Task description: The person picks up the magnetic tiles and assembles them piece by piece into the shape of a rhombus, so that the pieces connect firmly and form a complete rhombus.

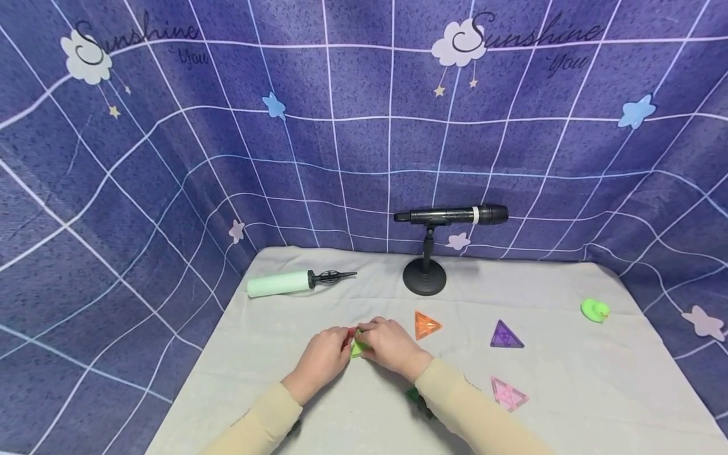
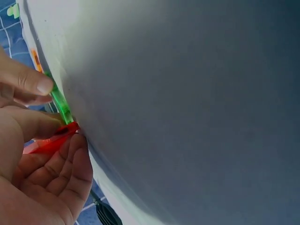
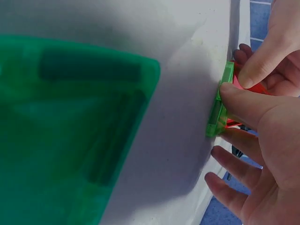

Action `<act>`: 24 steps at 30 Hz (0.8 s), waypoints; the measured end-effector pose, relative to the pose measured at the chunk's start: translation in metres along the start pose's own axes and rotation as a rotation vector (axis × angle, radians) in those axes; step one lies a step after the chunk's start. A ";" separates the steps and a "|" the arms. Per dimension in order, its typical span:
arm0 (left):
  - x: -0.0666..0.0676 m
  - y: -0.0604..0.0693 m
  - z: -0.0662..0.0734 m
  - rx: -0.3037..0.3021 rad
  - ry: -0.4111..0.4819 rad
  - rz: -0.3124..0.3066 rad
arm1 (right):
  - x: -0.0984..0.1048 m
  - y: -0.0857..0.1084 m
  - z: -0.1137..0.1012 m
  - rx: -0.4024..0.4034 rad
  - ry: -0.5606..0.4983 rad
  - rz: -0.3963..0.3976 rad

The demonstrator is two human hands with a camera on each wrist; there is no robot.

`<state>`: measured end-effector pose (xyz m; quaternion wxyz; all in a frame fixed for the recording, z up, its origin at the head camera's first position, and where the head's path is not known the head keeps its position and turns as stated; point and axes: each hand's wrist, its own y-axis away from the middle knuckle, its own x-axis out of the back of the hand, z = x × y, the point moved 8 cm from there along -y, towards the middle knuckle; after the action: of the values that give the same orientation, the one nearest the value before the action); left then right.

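The left hand (image 1: 323,360) pinches a red tile (image 2: 55,139) between thumb and curled fingers. Close beside it, the right hand (image 1: 392,346) holds a light green tile (image 3: 221,101) with the thumb on one face and a fingertip at its lower end; its other fingers are spread. The two tiles meet at an edge, at an angle to each other, near the middle of the table. In the head view the hands cover most of the red tile.
Orange (image 1: 426,325), purple (image 1: 505,335) and pink (image 1: 508,394) triangles lie to the right. A dark green tile (image 3: 70,126) is partly under the right forearm. Behind stand a microphone on a stand (image 1: 425,277) and a mint pump (image 1: 280,284); a green toy (image 1: 594,310) sits far right.
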<state>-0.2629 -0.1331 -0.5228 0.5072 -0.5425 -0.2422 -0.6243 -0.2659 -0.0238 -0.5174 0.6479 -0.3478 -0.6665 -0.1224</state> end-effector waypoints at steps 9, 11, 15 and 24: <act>-0.005 0.000 0.000 -0.019 0.021 -0.011 | 0.000 -0.001 0.003 0.012 -0.043 -0.003; -0.007 0.001 -0.002 -0.025 0.033 -0.021 | 0.000 0.000 0.003 0.014 -0.054 0.002; -0.010 0.004 -0.003 -0.050 0.069 -0.030 | 0.001 0.000 0.004 0.006 -0.072 0.009; -0.010 0.005 -0.007 -0.029 0.134 -0.052 | 0.003 0.001 0.005 -0.005 -0.097 0.020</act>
<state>-0.2625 -0.1375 -0.5355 0.4978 -0.5004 -0.2127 -0.6757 -0.2692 -0.0194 -0.5153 0.6151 -0.3616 -0.6934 -0.1005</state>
